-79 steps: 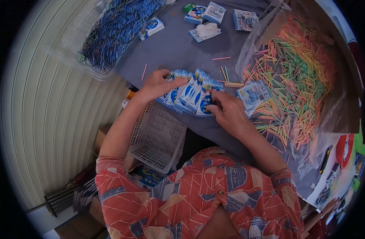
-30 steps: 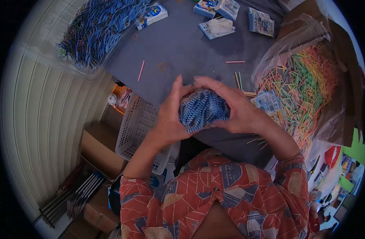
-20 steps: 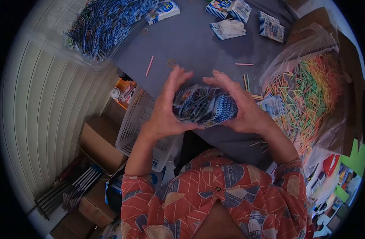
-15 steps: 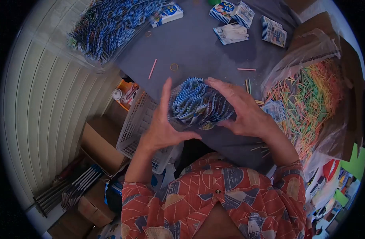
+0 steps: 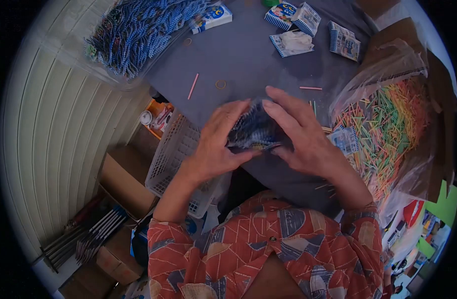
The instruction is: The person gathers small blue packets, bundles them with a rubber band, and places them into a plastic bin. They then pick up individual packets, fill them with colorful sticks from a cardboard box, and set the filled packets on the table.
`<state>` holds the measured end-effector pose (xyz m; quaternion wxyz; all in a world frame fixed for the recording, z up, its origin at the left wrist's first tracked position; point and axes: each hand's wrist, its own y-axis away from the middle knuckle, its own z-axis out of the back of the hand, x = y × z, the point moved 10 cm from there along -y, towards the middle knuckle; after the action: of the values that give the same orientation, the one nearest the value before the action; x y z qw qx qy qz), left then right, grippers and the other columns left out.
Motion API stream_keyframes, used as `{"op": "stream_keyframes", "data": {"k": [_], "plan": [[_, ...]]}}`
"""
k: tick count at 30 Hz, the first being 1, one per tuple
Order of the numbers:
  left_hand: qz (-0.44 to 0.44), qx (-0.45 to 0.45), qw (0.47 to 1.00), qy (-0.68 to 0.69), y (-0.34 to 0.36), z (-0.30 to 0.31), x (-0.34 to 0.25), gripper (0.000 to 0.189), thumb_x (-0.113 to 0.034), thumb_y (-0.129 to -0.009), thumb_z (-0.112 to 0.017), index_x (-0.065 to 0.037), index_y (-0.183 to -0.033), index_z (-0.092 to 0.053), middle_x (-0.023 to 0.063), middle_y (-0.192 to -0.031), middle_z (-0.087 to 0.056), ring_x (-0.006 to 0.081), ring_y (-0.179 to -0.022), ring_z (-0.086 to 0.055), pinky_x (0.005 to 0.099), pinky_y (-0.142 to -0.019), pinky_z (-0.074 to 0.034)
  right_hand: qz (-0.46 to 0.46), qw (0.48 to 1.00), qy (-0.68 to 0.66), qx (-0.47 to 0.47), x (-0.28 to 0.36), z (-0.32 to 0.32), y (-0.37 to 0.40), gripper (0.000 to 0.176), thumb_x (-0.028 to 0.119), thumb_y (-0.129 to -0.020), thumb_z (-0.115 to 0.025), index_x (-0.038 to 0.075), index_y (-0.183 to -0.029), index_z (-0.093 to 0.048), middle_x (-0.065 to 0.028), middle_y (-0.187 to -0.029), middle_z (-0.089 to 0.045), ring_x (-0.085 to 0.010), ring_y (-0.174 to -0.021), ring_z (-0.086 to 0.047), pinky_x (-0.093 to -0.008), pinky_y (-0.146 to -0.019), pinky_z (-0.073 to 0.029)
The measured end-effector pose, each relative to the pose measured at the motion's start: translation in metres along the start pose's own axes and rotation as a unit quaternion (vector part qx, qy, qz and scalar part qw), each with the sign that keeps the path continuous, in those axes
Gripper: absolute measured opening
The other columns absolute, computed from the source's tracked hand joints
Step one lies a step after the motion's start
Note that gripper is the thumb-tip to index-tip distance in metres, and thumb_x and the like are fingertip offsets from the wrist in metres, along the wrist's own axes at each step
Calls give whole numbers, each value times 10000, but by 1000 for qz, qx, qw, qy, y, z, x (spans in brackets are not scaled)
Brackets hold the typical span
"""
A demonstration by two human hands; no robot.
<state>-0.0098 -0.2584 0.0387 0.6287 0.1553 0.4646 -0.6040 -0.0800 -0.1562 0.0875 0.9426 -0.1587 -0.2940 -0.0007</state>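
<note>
Currently both sets of fingers are curled onto a bunch of blue-striped packets (image 5: pixel 252 132). The left hand (image 5: pixel 214 147) grips its left side with the thumb underneath. The right hand (image 5: pixel 302 142) covers the right side, fingers spread over the top. The bunch is held over the near edge of the grey table (image 5: pixel 248 55). A pink stick (image 5: pixel 192 85) and a rubber band (image 5: pixel 220 84) lie just beyond the hands. A white basket (image 5: pixel 176 154) sits under the left forearm. A heap of coloured sticks (image 5: pixel 388 114) lies to the right.
</note>
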Motion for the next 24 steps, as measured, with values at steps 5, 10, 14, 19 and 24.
{"op": "stream_keyframes", "data": {"k": [5, 10, 14, 19, 24], "plan": [[58, -29, 996, 60, 4, 7, 10, 1081, -208, -583, -931, -23, -1478, -354, 202, -1373, -514, 397, -1224, -541, 444, -1046, -433, -38, 998, -47, 16, -18, -5, -5, 1054, -34, -611, -789, 145, -1529, -304, -227, -1525, -327, -409, -1381, -386, -464, -1051, -427], [108, -4, 990, 85, 6, -3, 9, 1017, -216, -600, -917, -21, -1452, -397, 208, -1287, -575, 371, -1143, -595, 429, -974, -484, -92, 995, -19, 30, -32, -1, -9, 1076, -20, -616, -818, 160, -1533, -285, -225, -1447, -430, -432, -1330, -430, -460, -1053, -429], [-9, -2, 1000, 0, 1, -4, -12, 790, -183, -632, -871, -10, -1320, -524, 196, -1186, -628, 366, -1085, -620, 421, -925, -509, -117, 988, -19, 104, -32, -1, -11, 956, 13, -638, -817, 135, -1469, -361, -230, -1277, -562, -435, -1187, -549, -457, -963, -484], [-1, 16, 1000, 11, -6, 2, -10, 733, -180, -673, -866, -12, -1313, -549, 183, -1193, -646, 360, -1093, -636, 418, -934, -509, -106, 979, -26, 172, -37, -10, -17, 644, 23, -668, -755, 83, -1244, -474, -208, -1110, -628, -448, -991, -626, -483, -817, -523], [-140, -132, 966, -173, -52, 129, -60, 692, -107, -628, -853, -36, -1264, -589, 165, -1189, -661, 358, -1076, -648, 412, -928, -523, 170, 980, 84, -58, 33, 61, -126, 621, -58, -605, -674, 75, -1190, -513, -211, -1025, -641, -434, -957, -628, -479, -781, -518]]}}
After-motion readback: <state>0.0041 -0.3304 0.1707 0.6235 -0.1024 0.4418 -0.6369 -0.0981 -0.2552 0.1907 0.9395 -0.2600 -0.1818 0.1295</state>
